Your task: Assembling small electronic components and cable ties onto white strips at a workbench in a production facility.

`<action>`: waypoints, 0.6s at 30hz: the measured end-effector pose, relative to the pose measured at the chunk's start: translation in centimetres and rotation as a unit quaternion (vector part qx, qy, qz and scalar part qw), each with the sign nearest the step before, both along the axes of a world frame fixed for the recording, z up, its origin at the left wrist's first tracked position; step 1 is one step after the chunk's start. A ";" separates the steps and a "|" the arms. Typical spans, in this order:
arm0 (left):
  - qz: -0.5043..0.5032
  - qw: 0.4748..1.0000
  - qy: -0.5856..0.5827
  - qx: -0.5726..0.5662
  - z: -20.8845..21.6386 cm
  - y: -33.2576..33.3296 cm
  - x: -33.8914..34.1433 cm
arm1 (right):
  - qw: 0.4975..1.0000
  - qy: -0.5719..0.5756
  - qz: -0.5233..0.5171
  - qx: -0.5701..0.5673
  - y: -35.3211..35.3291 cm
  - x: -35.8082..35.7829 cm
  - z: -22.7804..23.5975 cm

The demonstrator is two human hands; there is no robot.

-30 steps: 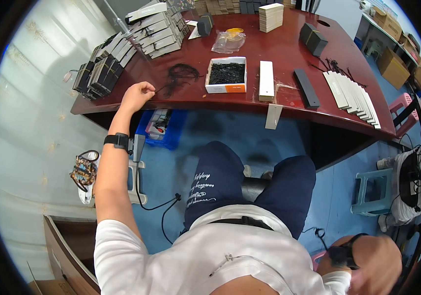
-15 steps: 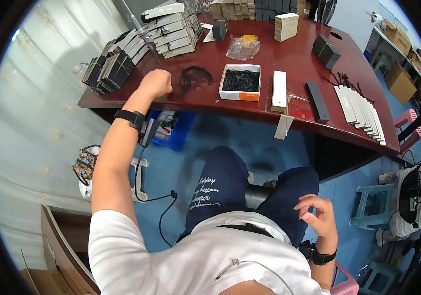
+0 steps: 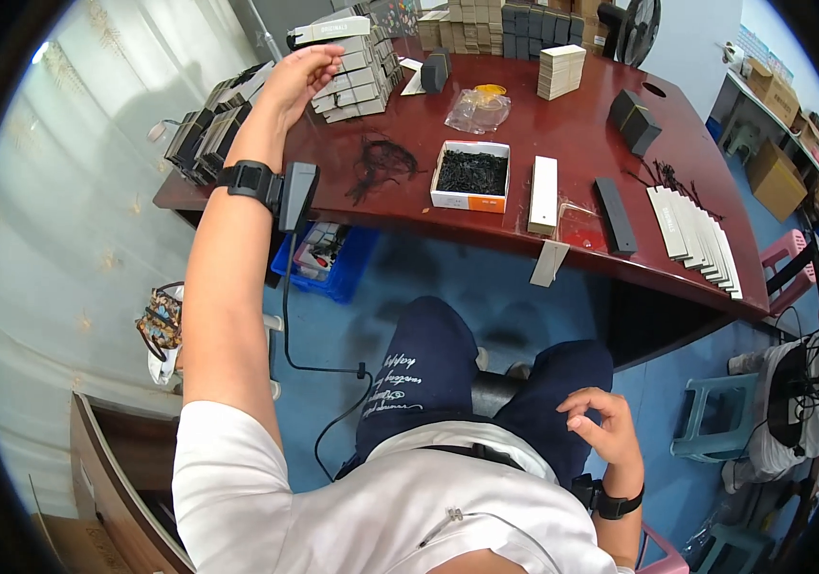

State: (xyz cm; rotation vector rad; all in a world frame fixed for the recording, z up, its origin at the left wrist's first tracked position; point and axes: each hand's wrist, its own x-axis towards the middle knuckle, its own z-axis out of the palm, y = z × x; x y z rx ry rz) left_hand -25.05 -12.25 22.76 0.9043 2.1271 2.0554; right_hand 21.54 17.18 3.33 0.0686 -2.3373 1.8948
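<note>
Seated worker at a dark red counter, seen from above. Nearest, the right hand is raised by the right leg of the dark blue trousers, its fingers loosely curled, a narrow gap at the thumb, nothing visible in them. Below the counter's near edge, toward its left end, a blue bin stands on the floor, containing a smaller pale tray and small articles too indistinct to name. Along the near edge, right of its middle, lie a white bar and a dark bar; pale strips are fanned near the near right corner. Left of the white bar, an open white box with an orange patch is filled with tangled black cords. Beyond it lies a crumpled clear bag, a yellow ring at its far side. By the counter's left edge, toward the far left corner, rises a stack of bars: off-white to grey, in uneven layers, with black cords between them. The left hand overlaps it, fingers bunched with tips close together; contact, or anything thin between them, cannot be told.
</note>
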 end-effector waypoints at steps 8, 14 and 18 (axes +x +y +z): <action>-0.002 0.992 0.059 0.108 2.1 1.4 -0.2 | 0.999 -0.030 -0.016 -0.008 -0.3 0.1 0.1; 0.034 0.984 0.118 0.131 3.3 1.6 0.1 | 0.999 -0.045 -0.014 0.011 -0.5 0.3 0.1; 0.019 0.973 0.146 0.177 4.3 1.2 -0.4 | 0.999 -0.037 -0.012 0.016 -0.5 0.2 -0.5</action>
